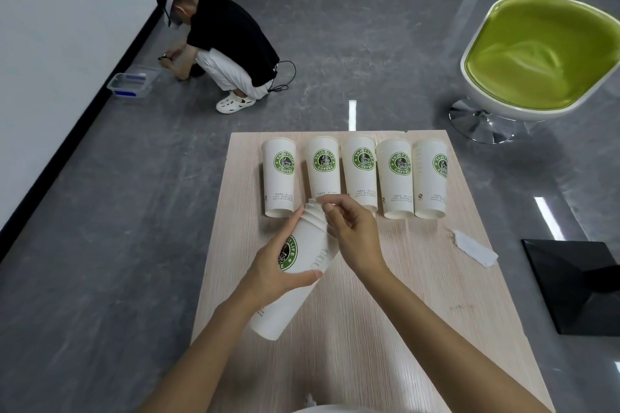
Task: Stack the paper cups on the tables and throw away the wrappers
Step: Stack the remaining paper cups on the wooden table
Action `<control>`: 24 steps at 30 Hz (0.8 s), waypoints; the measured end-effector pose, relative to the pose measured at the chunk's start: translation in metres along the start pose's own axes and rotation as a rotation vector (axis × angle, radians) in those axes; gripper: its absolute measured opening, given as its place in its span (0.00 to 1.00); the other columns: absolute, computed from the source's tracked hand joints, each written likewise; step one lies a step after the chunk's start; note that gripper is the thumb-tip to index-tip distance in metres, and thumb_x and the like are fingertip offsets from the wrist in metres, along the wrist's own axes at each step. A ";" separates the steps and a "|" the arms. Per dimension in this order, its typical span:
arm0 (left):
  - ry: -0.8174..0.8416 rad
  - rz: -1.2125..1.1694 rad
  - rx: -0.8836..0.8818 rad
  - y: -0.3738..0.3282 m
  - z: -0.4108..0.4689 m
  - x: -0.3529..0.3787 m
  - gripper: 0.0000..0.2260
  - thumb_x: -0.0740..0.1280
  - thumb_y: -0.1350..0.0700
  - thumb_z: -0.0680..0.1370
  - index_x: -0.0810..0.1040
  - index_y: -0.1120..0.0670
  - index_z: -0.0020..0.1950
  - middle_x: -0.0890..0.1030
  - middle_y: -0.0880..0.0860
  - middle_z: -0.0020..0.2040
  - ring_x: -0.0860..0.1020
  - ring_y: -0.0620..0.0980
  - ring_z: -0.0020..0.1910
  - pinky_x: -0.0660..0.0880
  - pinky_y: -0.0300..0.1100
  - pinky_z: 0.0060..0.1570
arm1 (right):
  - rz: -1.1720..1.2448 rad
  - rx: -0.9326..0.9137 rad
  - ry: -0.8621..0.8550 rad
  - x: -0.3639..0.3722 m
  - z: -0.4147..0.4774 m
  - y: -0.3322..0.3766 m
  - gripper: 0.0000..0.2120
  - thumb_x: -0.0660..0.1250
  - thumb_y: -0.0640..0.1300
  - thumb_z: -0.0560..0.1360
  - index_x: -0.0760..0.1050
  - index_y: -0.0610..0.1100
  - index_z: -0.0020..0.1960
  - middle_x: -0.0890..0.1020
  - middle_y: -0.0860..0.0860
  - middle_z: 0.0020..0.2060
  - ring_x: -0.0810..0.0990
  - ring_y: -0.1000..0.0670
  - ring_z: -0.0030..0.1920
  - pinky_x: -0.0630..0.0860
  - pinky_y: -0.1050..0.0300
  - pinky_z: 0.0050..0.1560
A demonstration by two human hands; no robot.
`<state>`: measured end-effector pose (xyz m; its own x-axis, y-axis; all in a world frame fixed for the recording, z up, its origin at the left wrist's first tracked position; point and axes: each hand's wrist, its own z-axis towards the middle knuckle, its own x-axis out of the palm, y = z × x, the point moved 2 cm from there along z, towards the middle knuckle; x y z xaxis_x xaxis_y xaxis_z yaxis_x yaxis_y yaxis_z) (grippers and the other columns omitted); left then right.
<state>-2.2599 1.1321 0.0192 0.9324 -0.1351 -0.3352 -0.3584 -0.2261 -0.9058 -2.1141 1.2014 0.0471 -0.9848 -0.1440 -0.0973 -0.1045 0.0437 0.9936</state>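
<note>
My left hand (273,273) grips a stack of white paper cups (295,292) with a green coffee logo, tilted above the wooden table (385,329). Several rims show at the stack's far end. My right hand (354,238) is at that end, its thumb and forefinger pinching the rim of the outermost cup (313,206). Along the table's far edge stand several more white cups (360,171) upside down in a row. A crumpled white wrapper (474,248) lies on the table to the right.
A green-and-white swivel chair (540,54) stands beyond the table at the right. A black stand base (577,282) is on the floor to the right. A person (221,43) crouches on the grey floor at the far left beside a clear plastic box (132,84).
</note>
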 end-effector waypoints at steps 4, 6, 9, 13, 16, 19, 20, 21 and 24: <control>-0.032 -0.011 -0.013 0.002 0.004 -0.005 0.47 0.79 0.53 0.68 0.51 0.24 0.71 0.68 0.29 0.64 0.75 0.36 0.59 0.77 0.35 0.52 | 0.017 0.014 0.047 0.008 0.004 0.002 0.10 0.63 0.40 0.78 0.80 0.52 0.47 0.82 0.48 0.39 0.81 0.45 0.44 0.79 0.40 0.51; -0.048 -0.023 -0.016 0.004 0.006 -0.008 0.47 0.79 0.54 0.68 0.51 0.22 0.70 0.69 0.30 0.64 0.76 0.36 0.57 0.78 0.37 0.52 | 0.014 0.021 0.084 0.012 0.007 0.004 0.08 0.63 0.39 0.78 0.80 0.49 0.48 0.82 0.55 0.37 0.80 0.54 0.41 0.79 0.45 0.49; -0.069 -0.053 -0.031 0.010 0.007 -0.015 0.47 0.79 0.55 0.69 0.52 0.24 0.71 0.70 0.34 0.66 0.78 0.35 0.55 0.79 0.38 0.50 | -0.010 -0.004 0.113 0.013 0.016 0.005 0.08 0.62 0.39 0.78 0.80 0.46 0.50 0.82 0.55 0.39 0.79 0.56 0.42 0.78 0.50 0.49; -0.094 -0.070 -0.060 0.017 0.009 -0.023 0.47 0.78 0.55 0.69 0.52 0.29 0.75 0.69 0.39 0.70 0.76 0.34 0.56 0.79 0.34 0.49 | -0.021 -0.031 0.090 0.014 0.034 0.004 0.09 0.61 0.37 0.79 0.79 0.43 0.51 0.82 0.50 0.37 0.80 0.52 0.41 0.77 0.55 0.50; -0.110 -0.068 -0.064 0.021 0.014 -0.029 0.47 0.79 0.55 0.69 0.53 0.30 0.75 0.69 0.38 0.70 0.75 0.31 0.57 0.77 0.32 0.48 | -0.063 -0.041 0.082 0.017 0.048 0.000 0.09 0.60 0.38 0.79 0.79 0.44 0.51 0.82 0.50 0.37 0.80 0.49 0.41 0.76 0.57 0.48; -0.127 -0.074 -0.076 0.023 0.019 -0.037 0.46 0.79 0.55 0.69 0.53 0.28 0.73 0.69 0.31 0.65 0.74 0.28 0.56 0.78 0.32 0.46 | -0.080 -0.044 0.086 0.021 0.064 0.000 0.09 0.60 0.37 0.79 0.79 0.43 0.51 0.82 0.52 0.37 0.79 0.55 0.40 0.74 0.65 0.45; -0.132 -0.076 -0.081 0.023 0.021 -0.040 0.46 0.78 0.55 0.69 0.53 0.29 0.73 0.68 0.29 0.63 0.74 0.27 0.55 0.78 0.31 0.45 | -0.088 -0.044 0.088 0.022 0.069 0.000 0.09 0.60 0.37 0.79 0.79 0.43 0.51 0.82 0.53 0.36 0.79 0.57 0.40 0.74 0.67 0.44; -0.137 -0.082 -0.086 0.024 0.023 -0.043 0.46 0.78 0.56 0.69 0.53 0.30 0.74 0.68 0.29 0.62 0.74 0.26 0.54 0.77 0.31 0.43 | -0.096 -0.041 0.089 0.024 0.076 0.000 0.09 0.60 0.37 0.79 0.79 0.43 0.51 0.81 0.54 0.37 0.79 0.58 0.40 0.74 0.66 0.45; -0.156 -0.095 -0.095 0.024 0.030 -0.050 0.46 0.78 0.57 0.69 0.54 0.34 0.76 0.68 0.28 0.61 0.74 0.24 0.52 0.76 0.28 0.42 | -0.138 -0.042 0.094 0.030 0.098 -0.003 0.09 0.60 0.38 0.78 0.80 0.43 0.50 0.81 0.55 0.38 0.79 0.57 0.42 0.75 0.58 0.50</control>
<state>-2.3140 1.1625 0.0067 0.9555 0.0409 -0.2923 -0.2643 -0.3221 -0.9091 -2.1565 1.2935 0.0353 -0.9439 -0.2379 -0.2289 -0.2299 -0.0237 0.9729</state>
